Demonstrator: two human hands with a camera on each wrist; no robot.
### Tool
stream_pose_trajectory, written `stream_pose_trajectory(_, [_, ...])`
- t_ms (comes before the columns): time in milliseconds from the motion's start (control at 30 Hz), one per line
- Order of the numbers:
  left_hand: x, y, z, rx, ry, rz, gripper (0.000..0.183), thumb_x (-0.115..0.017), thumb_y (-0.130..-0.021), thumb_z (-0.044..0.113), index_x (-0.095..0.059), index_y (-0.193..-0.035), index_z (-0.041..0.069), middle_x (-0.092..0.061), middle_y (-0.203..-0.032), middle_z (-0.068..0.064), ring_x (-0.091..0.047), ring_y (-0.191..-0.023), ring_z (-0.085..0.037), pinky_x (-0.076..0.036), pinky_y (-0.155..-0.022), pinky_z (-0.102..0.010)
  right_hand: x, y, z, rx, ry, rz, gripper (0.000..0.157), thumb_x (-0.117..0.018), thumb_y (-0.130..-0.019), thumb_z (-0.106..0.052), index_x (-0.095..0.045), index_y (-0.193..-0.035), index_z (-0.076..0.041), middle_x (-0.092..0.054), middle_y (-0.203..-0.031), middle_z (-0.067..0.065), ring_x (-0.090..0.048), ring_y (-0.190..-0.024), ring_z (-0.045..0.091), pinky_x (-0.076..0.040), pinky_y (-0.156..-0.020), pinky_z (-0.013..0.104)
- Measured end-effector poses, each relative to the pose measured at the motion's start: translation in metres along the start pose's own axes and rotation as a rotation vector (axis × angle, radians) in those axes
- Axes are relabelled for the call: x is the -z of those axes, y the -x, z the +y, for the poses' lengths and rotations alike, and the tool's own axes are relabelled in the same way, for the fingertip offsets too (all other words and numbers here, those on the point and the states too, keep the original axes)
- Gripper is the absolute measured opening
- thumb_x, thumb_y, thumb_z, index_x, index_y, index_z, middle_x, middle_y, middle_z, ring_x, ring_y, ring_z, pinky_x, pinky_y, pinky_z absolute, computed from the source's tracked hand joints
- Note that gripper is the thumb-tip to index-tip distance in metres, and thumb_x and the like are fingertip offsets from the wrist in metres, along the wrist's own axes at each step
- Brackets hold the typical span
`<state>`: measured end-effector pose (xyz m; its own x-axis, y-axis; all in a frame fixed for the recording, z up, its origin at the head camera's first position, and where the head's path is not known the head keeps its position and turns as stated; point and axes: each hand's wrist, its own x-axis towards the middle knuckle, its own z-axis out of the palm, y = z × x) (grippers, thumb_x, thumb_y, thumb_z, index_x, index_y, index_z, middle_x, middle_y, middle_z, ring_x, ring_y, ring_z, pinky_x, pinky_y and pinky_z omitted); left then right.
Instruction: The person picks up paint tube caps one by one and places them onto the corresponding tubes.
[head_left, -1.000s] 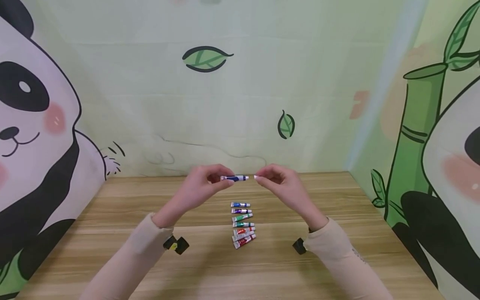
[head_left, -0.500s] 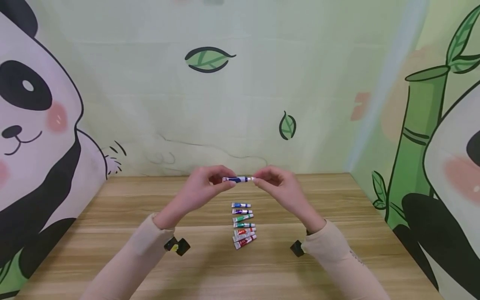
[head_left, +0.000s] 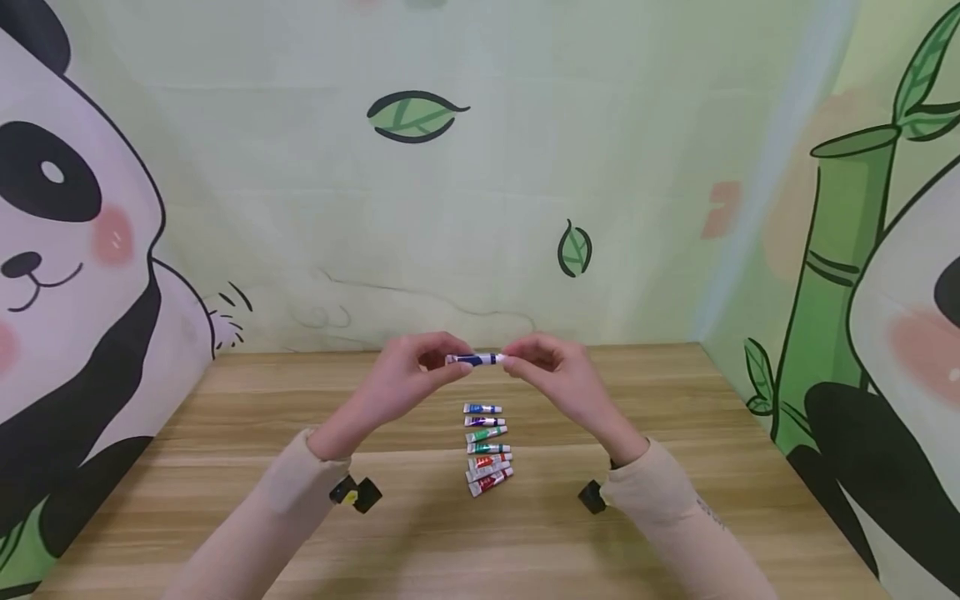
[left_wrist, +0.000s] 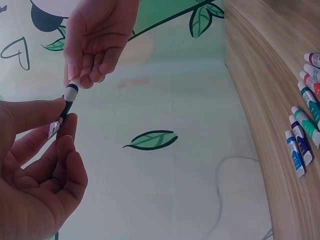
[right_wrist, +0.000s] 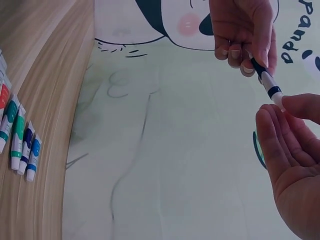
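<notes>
Between my two hands, above the far part of the table, a small white and dark blue paint tube (head_left: 483, 359) lies nearly level. My left hand (head_left: 416, 367) pinches its body near the crimped end, between thumb and fingers. At the other end my right hand (head_left: 558, 368) pinches the white cap (right_wrist: 278, 101), which sits on the tube's nozzle end. In the left wrist view the crimped foil end (left_wrist: 54, 129) shows past the left thumb. The right fingertips partly cover the cap.
Below the hands several paint tubes (head_left: 488, 449) lie in a column on the wooden table (head_left: 285, 517), in blue, purple, green, orange and red. Behind the table's far edge hangs a pale green backdrop (head_left: 480, 192) with pandas, leaves and bamboo.
The right hand has moved left with the white cap, from a small gap beyond the nozzle to right up against the tube. The left hand has barely moved.
</notes>
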<state>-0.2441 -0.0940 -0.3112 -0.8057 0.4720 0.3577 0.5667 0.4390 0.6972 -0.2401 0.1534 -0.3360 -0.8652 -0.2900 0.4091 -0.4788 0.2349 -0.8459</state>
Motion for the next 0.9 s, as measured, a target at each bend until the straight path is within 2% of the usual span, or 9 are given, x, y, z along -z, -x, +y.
stream_pose_trajectory(167, [-0.0007,-0.0005,-0.0007,0.0,-0.003,-0.003,0.016,-0.071,-0.095,0.02,-0.074,-0.109,0.013,-0.062,-0.075,0.001,-0.053,-0.066,-0.019,-0.04,-0.054,-0.027,0.0004,-0.0006,0.0002,-0.006,-0.004,-0.006,0.019,-0.072,-0.096,-0.022,-0.072,-0.107,-0.007,-0.073,-0.101,0.007,-0.07,-0.092,0.025,-0.057,-0.08,0.036])
stream_pose_trajectory(433, [-0.0023,0.0018,-0.0012,-0.009,0.0,-0.016,0.014,-0.071,-0.096,0.02,-0.074,-0.109,0.014,-0.061,-0.076,0.0,-0.052,-0.066,-0.019,-0.038,-0.054,-0.026,0.0017,0.0021,0.0004,-0.058,-0.022,-0.033,0.023,-0.073,-0.095,-0.025,-0.073,-0.11,-0.008,-0.072,-0.107,0.015,-0.069,-0.094,0.027,-0.056,-0.082,0.039])
stream_pose_trajectory(667, [-0.0028,0.0027,0.0015,-0.016,0.002,-0.014,0.015,-0.071,-0.096,0.02,-0.074,-0.109,0.013,-0.063,-0.078,-0.004,-0.052,-0.068,-0.019,-0.038,-0.054,-0.027,0.0039,0.0026,0.0004,-0.039,-0.021,-0.059,0.023,-0.07,-0.097,-0.026,-0.073,-0.111,-0.008,-0.073,-0.106,0.01,-0.07,-0.094,0.023,-0.057,-0.085,0.04])
stream_pose_trajectory(900, [-0.0036,0.0027,0.0037,-0.02,-0.006,0.0,0.015,-0.071,-0.096,0.019,-0.074,-0.109,0.013,-0.064,-0.079,-0.003,-0.053,-0.069,-0.019,-0.039,-0.055,-0.027,0.0024,0.002,0.003,-0.023,-0.032,-0.065,0.023,-0.064,-0.1,-0.023,-0.072,-0.113,-0.005,-0.073,-0.102,0.011,-0.07,-0.094,0.027,-0.056,-0.087,0.04])
